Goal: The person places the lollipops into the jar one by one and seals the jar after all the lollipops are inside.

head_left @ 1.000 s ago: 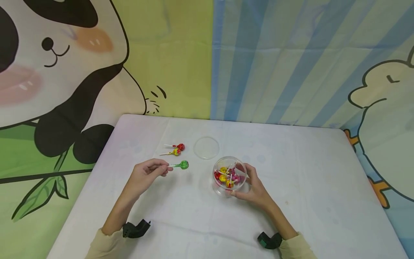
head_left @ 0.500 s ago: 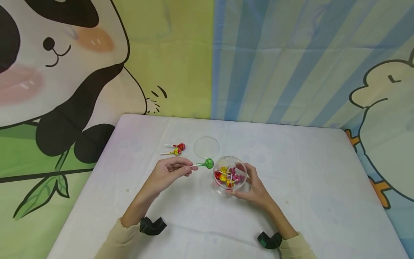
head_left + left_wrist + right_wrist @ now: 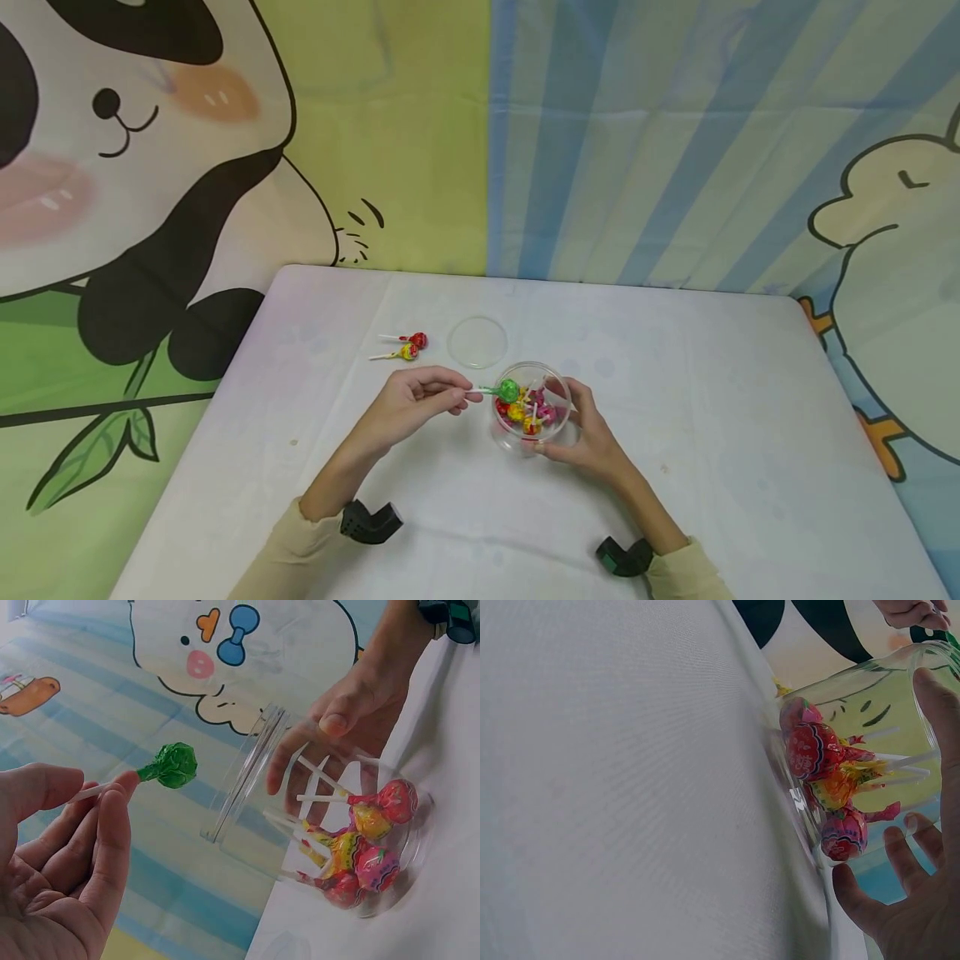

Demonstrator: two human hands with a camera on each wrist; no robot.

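Note:
Between thumb and fingers my left hand (image 3: 420, 402) pinches the white stick of a green-wrapped lollipop (image 3: 175, 765). Its round head is level with the mouth of a clear jar (image 3: 501, 435), outside the rim in the left wrist view. My right hand (image 3: 588, 429) grips the side of the jar, fingers and thumb curled round it. At the jar's bottom lie several lollipops (image 3: 815, 751) in red, yellow and pink wrappers, their sticks pointing up towards the mouth. The jar stands upright on the table.
Behind my left hand, a red lollipop (image 3: 418, 340) and a yellow one (image 3: 408, 352) lie on the white table (image 3: 712, 417). A clear round lid (image 3: 477, 342) lies flat behind the jar. A cartoon-printed cloth (image 3: 420, 150) hangs along the back edge.
My left hand has carried the green lollipop rightwards from the table's left part to above the jar's mouth. My right hand and the jar have stayed in place.

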